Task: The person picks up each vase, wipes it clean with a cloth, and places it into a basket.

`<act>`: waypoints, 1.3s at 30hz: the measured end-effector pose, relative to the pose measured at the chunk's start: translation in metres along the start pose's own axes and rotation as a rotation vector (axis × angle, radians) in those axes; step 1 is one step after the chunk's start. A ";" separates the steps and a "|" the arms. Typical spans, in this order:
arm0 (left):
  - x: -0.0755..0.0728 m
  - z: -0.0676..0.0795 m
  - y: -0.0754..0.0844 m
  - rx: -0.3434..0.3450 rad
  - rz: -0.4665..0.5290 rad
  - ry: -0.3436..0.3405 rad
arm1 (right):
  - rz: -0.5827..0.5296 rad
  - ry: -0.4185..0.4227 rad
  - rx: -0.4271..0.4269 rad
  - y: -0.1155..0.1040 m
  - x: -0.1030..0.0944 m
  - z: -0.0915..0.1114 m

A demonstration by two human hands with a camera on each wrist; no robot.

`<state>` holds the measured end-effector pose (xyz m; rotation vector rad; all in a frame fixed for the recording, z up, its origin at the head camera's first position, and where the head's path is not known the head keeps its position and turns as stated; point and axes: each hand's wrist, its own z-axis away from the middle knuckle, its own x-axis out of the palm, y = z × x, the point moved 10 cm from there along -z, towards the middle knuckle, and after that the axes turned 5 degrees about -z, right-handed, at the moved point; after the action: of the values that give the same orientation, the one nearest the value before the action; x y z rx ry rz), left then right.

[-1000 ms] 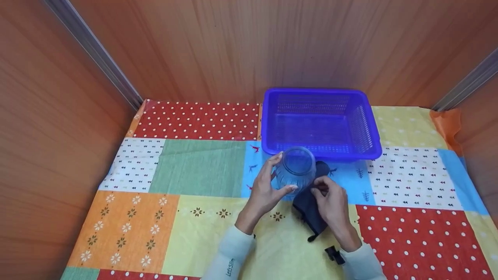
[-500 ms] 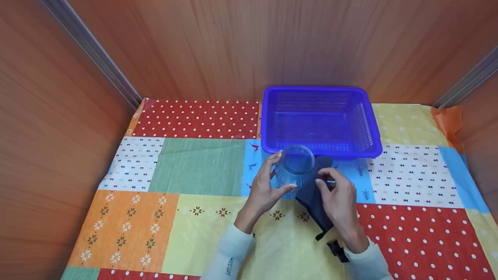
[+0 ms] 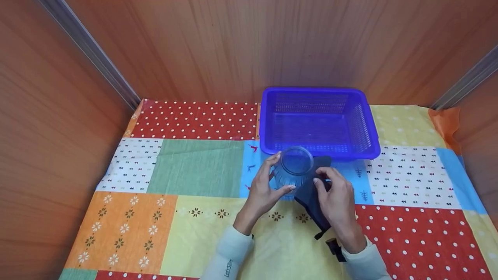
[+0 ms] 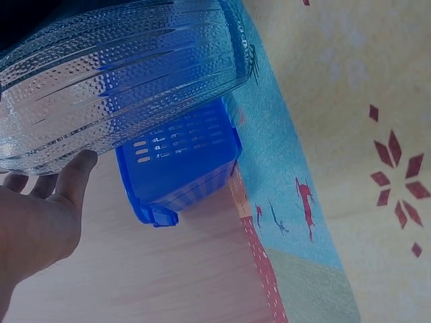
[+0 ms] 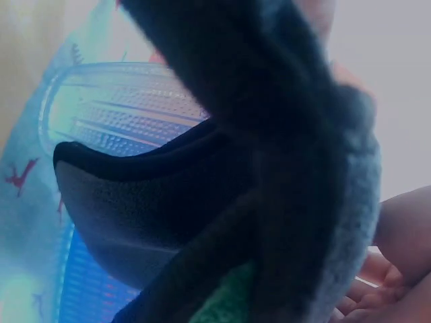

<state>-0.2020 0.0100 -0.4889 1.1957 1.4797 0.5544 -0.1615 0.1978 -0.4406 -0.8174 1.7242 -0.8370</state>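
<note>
In the head view my left hand holds a clear glass jar from its left side, thumb in front and fingers behind. The jar's round mouth tilts up toward the camera. Ribbed, dotted glass of the jar fills the upper part of the left wrist view. My right hand pinches a dark grey cloth between thumb and index finger. The cloth hangs against the jar's right side, with a small loop at its lower corner. Close up in the right wrist view, folds of the cloth partly hide the jar.
Behind the jar stands a purple plastic basket with slotted sides. A patchwork-print cloth covers the table. Wood-grain panels rise at the back and both sides. A black strap sits by the right cuff.
My right hand has shifted slightly up and to the right, drawing the dark cloth up and spreading it beside the jar. The left hand and jar have stayed nearly in place.
</note>
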 end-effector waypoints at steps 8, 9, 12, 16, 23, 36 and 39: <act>0.000 0.000 0.000 0.000 0.002 0.001 | -0.024 0.014 0.000 0.017 0.007 0.005; 0.000 0.000 0.000 0.003 0.001 0.002 | -0.023 0.014 0.003 0.022 0.009 0.005; -0.001 0.000 0.001 0.012 0.001 0.007 | -0.011 0.004 0.011 0.036 0.018 0.005; -0.001 0.000 0.002 0.023 0.003 0.010 | 0.014 -0.019 0.011 0.054 0.032 0.006; -0.001 0.000 0.002 0.018 0.002 0.011 | 0.084 -0.041 -0.008 0.071 0.050 0.009; -0.001 0.000 0.002 0.013 -0.012 0.010 | 0.092 -0.066 0.012 0.082 0.058 0.010; -0.001 0.001 0.002 0.012 -0.010 0.008 | 0.073 -0.071 0.029 0.083 0.057 0.010</act>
<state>-0.2009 0.0097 -0.4874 1.1959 1.4971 0.5452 -0.1777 0.1928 -0.5399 -0.7512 1.6655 -0.7732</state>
